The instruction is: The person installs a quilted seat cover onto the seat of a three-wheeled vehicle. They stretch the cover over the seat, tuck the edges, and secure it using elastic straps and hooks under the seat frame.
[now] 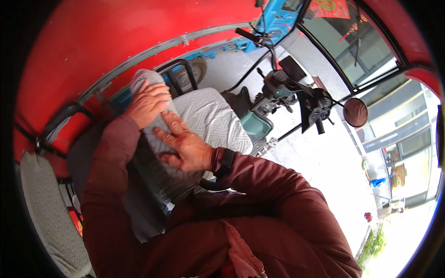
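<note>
A light grey, patterned fabric cover lies over a seat cushion [213, 116], and matching cloth covers the upright backrest [147, 78] beside it. My left hand [147, 104] lies open over the upper part of the backrest, its fingers flat on the cloth. Lower down, my right hand [187, 147] is spread against the same backrest cover, holding nothing. A dark band [225, 162] circles my right wrist. The palms' contact with the fabric is hidden beneath the hands.
Black metal armrests [181, 69] flank the seats. Handlebars with a dashboard [280, 88] and a round mirror [355, 112] stand ahead to the right. Another grey-covered seat part [48, 213] is at lower left. A red panel [116, 37] closes off the far left side.
</note>
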`<action>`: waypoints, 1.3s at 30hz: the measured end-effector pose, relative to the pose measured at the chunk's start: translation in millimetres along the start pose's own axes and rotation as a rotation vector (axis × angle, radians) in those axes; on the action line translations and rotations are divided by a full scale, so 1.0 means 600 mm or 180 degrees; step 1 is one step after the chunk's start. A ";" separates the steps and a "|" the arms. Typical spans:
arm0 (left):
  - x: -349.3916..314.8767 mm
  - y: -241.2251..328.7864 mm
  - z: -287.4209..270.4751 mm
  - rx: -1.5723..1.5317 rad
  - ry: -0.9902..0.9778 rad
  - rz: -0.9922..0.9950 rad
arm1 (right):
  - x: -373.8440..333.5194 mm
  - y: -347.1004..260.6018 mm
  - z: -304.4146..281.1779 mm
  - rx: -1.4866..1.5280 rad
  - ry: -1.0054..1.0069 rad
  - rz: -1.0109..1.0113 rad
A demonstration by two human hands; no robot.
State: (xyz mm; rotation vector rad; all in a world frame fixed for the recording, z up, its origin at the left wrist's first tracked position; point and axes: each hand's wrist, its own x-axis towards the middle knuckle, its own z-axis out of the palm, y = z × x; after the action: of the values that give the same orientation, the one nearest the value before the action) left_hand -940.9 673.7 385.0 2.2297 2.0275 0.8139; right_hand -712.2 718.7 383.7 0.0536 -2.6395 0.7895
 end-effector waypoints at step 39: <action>-0.013 -0.038 0.045 0.0546 0.0564 -0.0404 | -0.100 -0.037 -0.017 -0.0845 -0.0674 -0.1170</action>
State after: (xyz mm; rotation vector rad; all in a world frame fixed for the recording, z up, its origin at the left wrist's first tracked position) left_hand -952.1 678.8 351.0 2.1514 2.3769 0.8858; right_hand -650.2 701.2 380.8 0.5595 -2.7847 0.3234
